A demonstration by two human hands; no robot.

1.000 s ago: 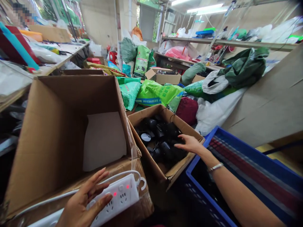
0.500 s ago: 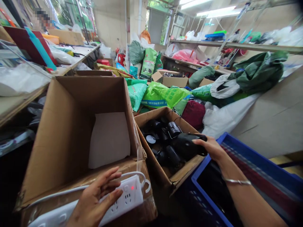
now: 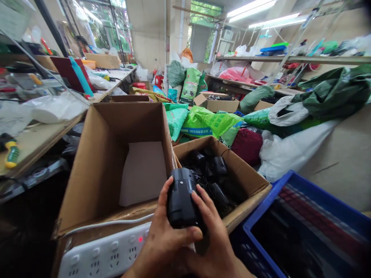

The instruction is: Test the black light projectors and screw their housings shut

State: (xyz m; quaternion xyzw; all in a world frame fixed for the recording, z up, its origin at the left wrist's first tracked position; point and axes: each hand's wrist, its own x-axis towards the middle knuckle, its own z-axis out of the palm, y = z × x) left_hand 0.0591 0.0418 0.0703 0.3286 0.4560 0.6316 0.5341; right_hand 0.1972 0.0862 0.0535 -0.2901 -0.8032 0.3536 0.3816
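Note:
A rounded black plastic device [image 3: 182,197] with a small light dot on its casing is held between my two hands, in front of me. My left hand [image 3: 164,235] grips its left side, fingers up along the edge and thumb across the near end. My right hand [image 3: 213,227] closes on its right side with fingertips on the casing. Just beyond, a cardboard box [image 3: 246,172] holds several similar black devices [image 3: 220,166]. Below and left of my hands lies a white power strip [image 3: 107,251] with a red light lit. What kind of device it is, I cannot make out.
A large open carton [image 3: 89,162] with a cardboard sheet [image 3: 143,170] inside stands to the left. At the right is a blue plastic crate [image 3: 261,239]. Green sacks [image 3: 208,121] lie behind the boxes. A workbench [image 3: 58,135] runs along the left, bearing a yellow-green handled tool [image 3: 12,152].
The black device has come out of the smaller box, moving left and toward me in my right hand. My left hand has left the power strip and taken hold of it too. The view has shifted left.

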